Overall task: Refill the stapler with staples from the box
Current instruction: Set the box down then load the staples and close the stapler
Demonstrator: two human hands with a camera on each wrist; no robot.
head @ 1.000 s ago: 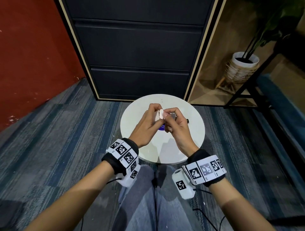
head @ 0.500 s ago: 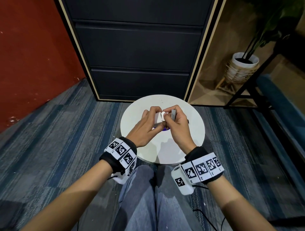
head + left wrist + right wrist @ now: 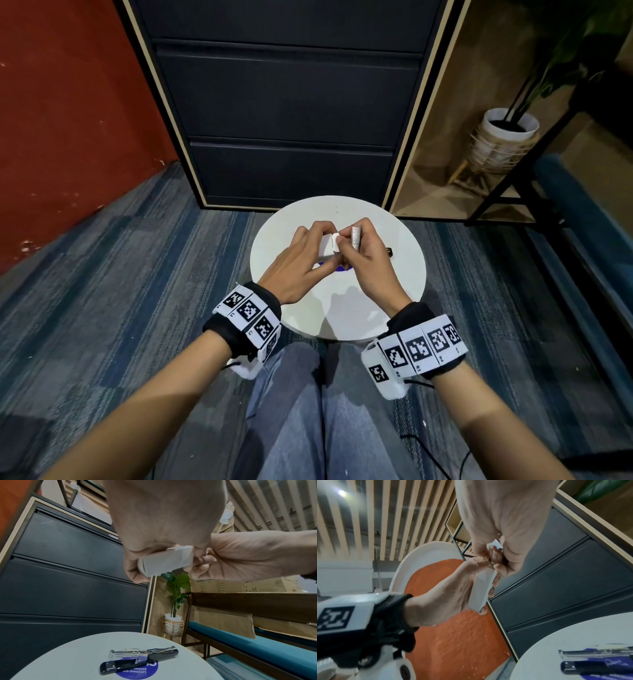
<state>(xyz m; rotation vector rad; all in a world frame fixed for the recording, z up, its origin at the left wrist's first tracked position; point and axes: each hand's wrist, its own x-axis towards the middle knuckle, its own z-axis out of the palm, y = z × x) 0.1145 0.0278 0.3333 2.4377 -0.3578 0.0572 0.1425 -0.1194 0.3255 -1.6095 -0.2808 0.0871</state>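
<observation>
Above the round white table (image 3: 394,291), my left hand (image 3: 305,257) grips a small white staple box (image 3: 327,245) with its end flap open. My right hand (image 3: 368,255) pinches a silver strip of staples (image 3: 355,236) just right of the box's open end. The left wrist view shows the box (image 3: 166,561) in my left fingers, with my right hand (image 3: 231,557) against its end. The black and chrome stapler (image 3: 142,655) lies swung open on the table below. From the head view only its black tip (image 3: 389,253) shows.
A round blue sticker (image 3: 137,670) lies under the stapler. A dark drawer cabinet (image 3: 291,102) stands right behind the table and a red wall (image 3: 68,102) to the left. On the right are a potted plant (image 3: 507,137) and a teal bench (image 3: 257,649).
My right hand has drawn the silver staple strip out of the box and holds it upright beside the flap. Both hands stay together above the table.
</observation>
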